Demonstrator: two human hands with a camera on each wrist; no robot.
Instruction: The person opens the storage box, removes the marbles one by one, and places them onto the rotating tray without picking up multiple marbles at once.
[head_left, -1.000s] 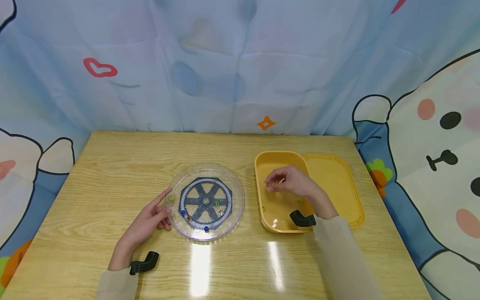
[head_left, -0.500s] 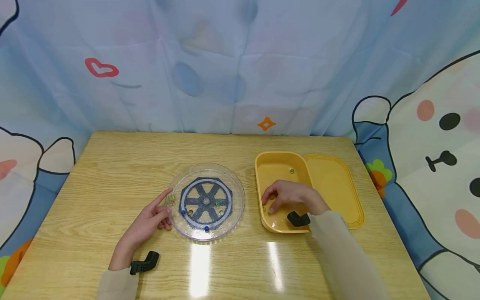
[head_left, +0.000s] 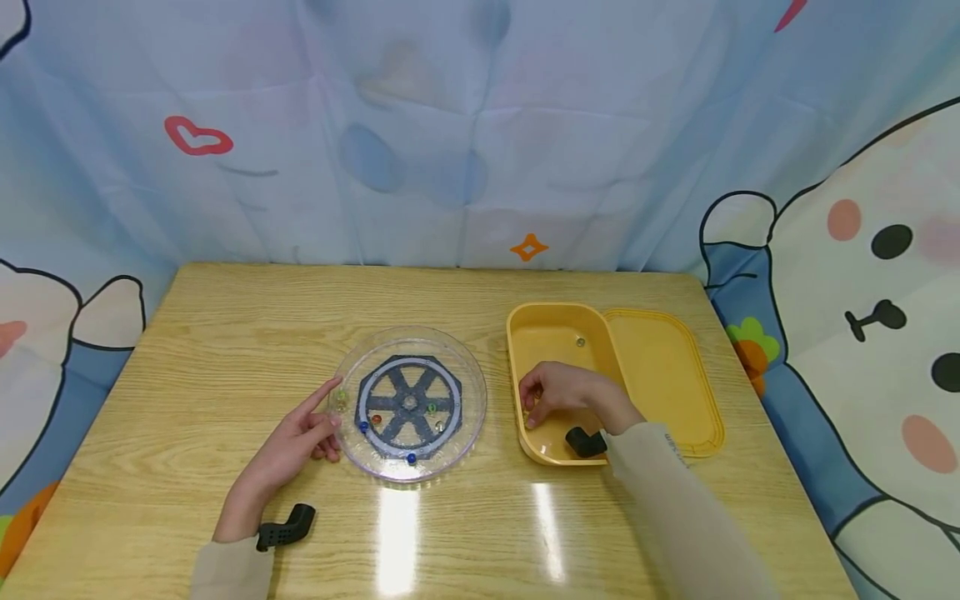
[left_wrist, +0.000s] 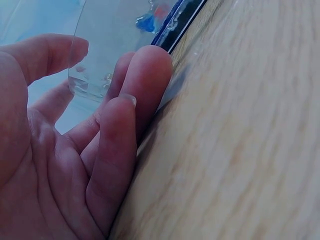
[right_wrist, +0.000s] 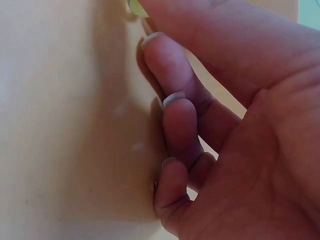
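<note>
In the head view my left hand (head_left: pixel 292 446) rests at the left rim of a clear round dish (head_left: pixel 468 454), its index finger straight and thumb tip on the rim. Several small marbles lie in the dish, among them a blue marble (head_left: pixel 412 458), a red marble (head_left: pixel 377 419) and a green marble (head_left: pixel 431 407). My right hand (head_left: pixel 570 392) is down inside a yellow box (head_left: pixel 555 310), fingers curled near its left wall. A yellow-green marble (right_wrist: pixel 137 8) shows at the thumb tip in the right wrist view, pinched there; the index finger is mostly hidden.
Right of the box lies its yellow lid (head_left: pixel 675 383), flat on the wooden table (head_left: pixel 247 333). Another marble (head_left: pixel 581 342) sits at the back of the box. Under or in the dish shows a dark six-spoked wheel shape (head_left: pixel 408 402). A printed curtain (head_left: pixel 420 125) hangs behind.
My right hand has lowered toward the box's left front, and its fingers have closed in on the marble there. The red marble in the dish has shifted slightly. My left hand stays put.
</note>
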